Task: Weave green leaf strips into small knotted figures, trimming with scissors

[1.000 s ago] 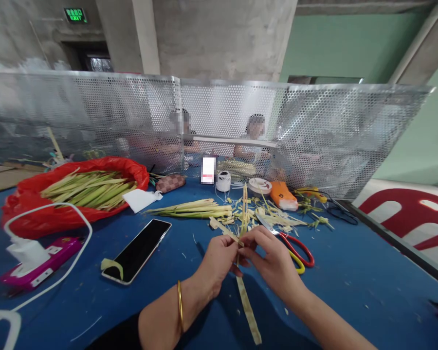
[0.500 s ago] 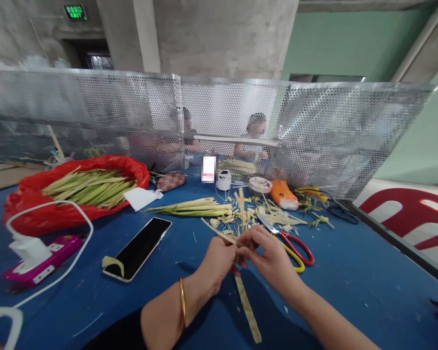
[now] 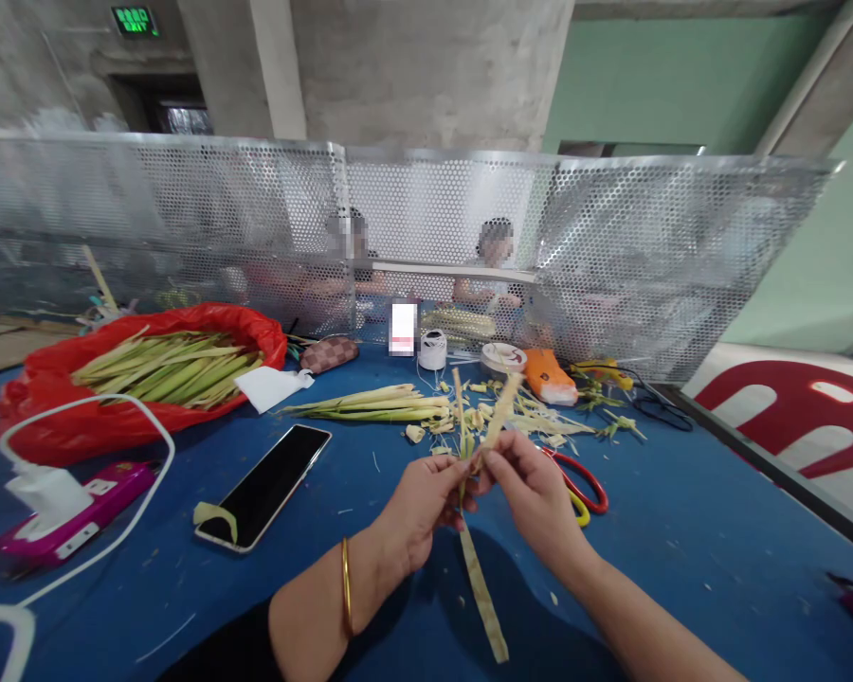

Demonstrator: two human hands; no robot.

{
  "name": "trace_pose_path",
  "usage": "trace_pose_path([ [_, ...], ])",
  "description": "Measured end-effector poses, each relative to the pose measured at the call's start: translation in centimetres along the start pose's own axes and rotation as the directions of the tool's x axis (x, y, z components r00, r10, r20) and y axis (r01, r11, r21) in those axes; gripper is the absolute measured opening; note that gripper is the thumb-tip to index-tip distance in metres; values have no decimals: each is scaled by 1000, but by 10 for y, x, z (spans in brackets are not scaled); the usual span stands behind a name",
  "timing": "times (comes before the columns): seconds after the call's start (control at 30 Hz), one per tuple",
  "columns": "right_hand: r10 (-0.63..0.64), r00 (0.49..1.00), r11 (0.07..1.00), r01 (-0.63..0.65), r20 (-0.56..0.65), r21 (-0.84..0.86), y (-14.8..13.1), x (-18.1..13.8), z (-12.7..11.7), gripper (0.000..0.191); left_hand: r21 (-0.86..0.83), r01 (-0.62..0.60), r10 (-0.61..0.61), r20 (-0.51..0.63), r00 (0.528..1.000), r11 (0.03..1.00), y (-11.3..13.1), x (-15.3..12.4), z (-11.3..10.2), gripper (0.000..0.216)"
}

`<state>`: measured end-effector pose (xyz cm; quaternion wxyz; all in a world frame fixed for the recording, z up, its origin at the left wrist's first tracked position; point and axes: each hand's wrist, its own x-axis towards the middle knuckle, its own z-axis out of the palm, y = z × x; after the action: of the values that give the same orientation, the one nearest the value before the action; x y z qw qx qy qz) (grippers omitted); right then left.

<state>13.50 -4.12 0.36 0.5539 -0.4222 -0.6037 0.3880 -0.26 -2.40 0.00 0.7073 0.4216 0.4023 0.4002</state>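
Note:
Pale dried leaf strips (image 3: 484, 592) cross between my two hands, one long end hanging toward me and others pointing up and away. My left hand (image 3: 426, 497), a gold bangle at its wrist, pinches the strips near the crossing. Close beside it, my right hand (image 3: 530, 478) grips the upper strip (image 3: 501, 412) between thumb and fingers. Where the strips meet is partly covered by my fingers. Red and yellow handled scissors (image 3: 581, 483) lie just beyond my right hand, their blades hidden. Leaf scraps (image 3: 480, 417) are scattered past my fingertips.
A bundle of leaf strips (image 3: 384, 405), a phone (image 3: 266, 483), a string spool (image 3: 432, 352) and a tape roll (image 3: 503, 358) lie around. At left are a red bag of leaves (image 3: 35, 398) and a purple power strip (image 3: 78, 516). A perforated metal screen (image 3: 441, 208) stands behind; people sit beyond.
The strip in my right hand has swung from pointing left to pointing up and right. My right hand has turned slightly, and now covers the scissor blades.

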Motion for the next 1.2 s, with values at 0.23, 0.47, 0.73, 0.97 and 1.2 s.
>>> trace_pose_path([
  [0.23,494,863,826,-425,-111,370,17,13,-7,24,-121,29,-48,-156,987,992,7,0,3,17],
  [0.47,654,756,734,-644,33,214,14,13,-10,20,-215,25,-50,-112,992,976,8,1,1,14],
  [0.73,12,993,948,-48,-116,-313,3,10,-16,27,7,-41,41,-49,998,999,8,-3,4,25],
  [0.97,267,963,936,-254,-20,244,-2,8,-8,29,134,-68,62,52,997,989,9,-9,7,30],
  [1.2,411,909,865,-366,-66,343,8,9,-7,34,-9,-77,76,-104,992,997,7,-6,5,26],
])
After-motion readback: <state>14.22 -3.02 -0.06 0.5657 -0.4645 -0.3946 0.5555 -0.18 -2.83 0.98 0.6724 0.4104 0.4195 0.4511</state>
